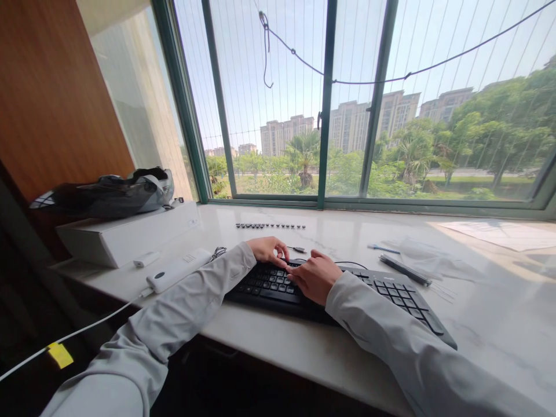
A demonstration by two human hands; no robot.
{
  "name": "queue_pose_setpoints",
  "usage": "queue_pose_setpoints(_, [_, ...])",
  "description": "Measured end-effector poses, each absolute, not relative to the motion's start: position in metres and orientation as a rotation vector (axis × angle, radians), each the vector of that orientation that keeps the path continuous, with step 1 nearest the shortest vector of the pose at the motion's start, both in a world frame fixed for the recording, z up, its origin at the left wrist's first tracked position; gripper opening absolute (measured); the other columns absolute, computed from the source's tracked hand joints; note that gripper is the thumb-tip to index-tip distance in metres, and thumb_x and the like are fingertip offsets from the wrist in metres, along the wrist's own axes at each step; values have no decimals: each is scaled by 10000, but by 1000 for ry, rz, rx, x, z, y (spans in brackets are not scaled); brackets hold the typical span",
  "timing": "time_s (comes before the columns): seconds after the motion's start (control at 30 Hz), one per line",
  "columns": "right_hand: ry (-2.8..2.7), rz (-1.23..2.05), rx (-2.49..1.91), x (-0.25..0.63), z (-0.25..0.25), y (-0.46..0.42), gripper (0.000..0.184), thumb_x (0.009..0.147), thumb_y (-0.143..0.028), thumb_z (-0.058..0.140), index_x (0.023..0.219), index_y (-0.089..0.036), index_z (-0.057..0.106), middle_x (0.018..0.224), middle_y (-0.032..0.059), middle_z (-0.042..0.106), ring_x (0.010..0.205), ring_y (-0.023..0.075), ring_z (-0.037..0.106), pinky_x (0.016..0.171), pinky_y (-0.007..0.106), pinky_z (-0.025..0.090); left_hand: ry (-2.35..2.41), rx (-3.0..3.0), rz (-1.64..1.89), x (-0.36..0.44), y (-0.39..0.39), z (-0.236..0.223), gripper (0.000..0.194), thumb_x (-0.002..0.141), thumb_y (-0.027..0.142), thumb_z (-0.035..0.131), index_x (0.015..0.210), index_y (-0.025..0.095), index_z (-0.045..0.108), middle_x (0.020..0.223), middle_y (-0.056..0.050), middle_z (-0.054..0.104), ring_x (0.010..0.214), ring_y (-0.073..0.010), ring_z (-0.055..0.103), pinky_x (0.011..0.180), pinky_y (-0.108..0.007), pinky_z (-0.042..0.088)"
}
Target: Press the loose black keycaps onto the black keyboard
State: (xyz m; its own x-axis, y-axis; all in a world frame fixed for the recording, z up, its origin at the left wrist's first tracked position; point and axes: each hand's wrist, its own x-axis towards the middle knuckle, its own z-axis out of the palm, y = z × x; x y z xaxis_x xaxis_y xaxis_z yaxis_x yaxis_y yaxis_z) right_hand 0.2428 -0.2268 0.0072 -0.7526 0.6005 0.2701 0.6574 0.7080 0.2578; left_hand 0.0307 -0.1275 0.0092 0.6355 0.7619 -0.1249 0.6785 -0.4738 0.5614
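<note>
A black keyboard (278,294) lies at an angle near the front edge of the white marble-look sill, its number pad toward the right. Over its upper rows, my left hand (266,250) bends with thumb and index fingertips close together. My right hand (319,277) meets it from the other side, fingers curled and fingertips against the left ones at the keys. Whatever sits between the fingertips is too small to make out. Small black keycaps (270,226) stand in two short rows behind the keyboard, toward the window.
A white power strip (180,271) with its cable lies left of the keyboard, beside a small white adapter (146,259). Farther left, a white box (125,234) carries a dark bag (108,194). To the right are a black pen-like tool (405,269), a blue-tipped stick (384,248) and clear plastic (428,258).
</note>
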Motion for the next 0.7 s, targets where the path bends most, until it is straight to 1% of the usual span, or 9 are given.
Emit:
queue_pose_setpoints(0.2, [-2776,-572,-971,240,8,-226,379,955,-330,349,951,-200,705,706,80,723,615,185,642,796,360,324,1084,2287,182,31,-129,12,522,561,525,808,925,164,715,738,35,534,620,-77,452,624,-208,349])
queue_pose_setpoints(0.43, [-2781,-493,-1027,239,13,-225,395,959,-349,361,851,-208,714,767,78,734,683,186,657,789,353,330,1104,2215,143,31,-126,11,562,585,573,776,954,157,691,719,46,509,528,-52,401,533,-208,310])
queue_pose_setpoints(0.5, [-2790,-498,-1011,238,14,-226,390,959,-338,364,861,-201,715,762,79,733,682,186,655,798,354,331,1094,2232,129,32,-126,12,550,591,569,775,944,156,692,716,46,507,548,-58,419,557,-210,324])
queue_pose_setpoints(0.57, [-2799,-513,-985,237,14,-228,395,960,-328,361,856,-190,717,756,84,732,675,182,650,809,355,331,1075,2284,131,32,-126,12,520,588,547,787,915,153,698,712,41,517,610,-78,460,617,-214,349])
queue_pose_setpoints(0.7, [-2810,-568,-932,236,12,-227,389,946,-320,383,807,-176,717,727,90,727,649,176,638,809,354,328,1101,2321,178,32,-128,11,499,571,515,808,903,157,705,722,36,538,693,-102,502,688,-220,364])
